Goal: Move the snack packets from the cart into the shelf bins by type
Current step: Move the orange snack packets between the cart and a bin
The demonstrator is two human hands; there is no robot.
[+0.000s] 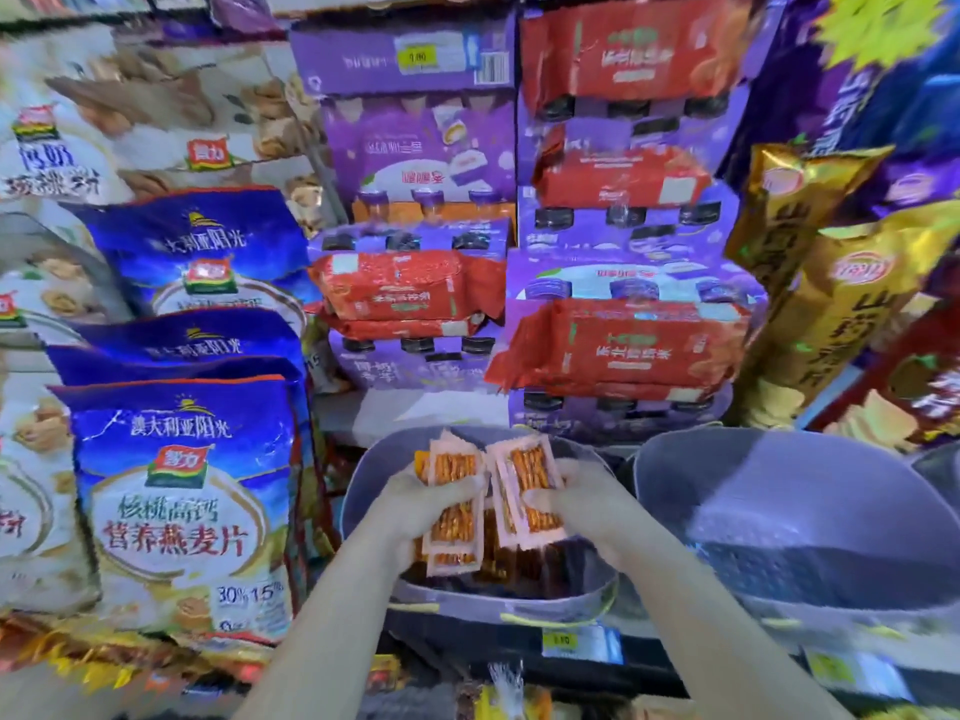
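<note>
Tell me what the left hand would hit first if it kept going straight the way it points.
Probably the far wall of the grey bin, past the packets the left hand holds; depth is unclear.

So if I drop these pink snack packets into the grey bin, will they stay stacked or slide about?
The pink snack packets look thin and light, fanning loosely in the left hand and right hand. Their film looks glossy, so they'll probably slide and scatter. Those already in the grey bin lie jumbled.

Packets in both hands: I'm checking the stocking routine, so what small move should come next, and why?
Probably lower and release them into the left bin. Both the left hand and right hand grip pink packets right above it, and matching packets already lie inside.
</note>
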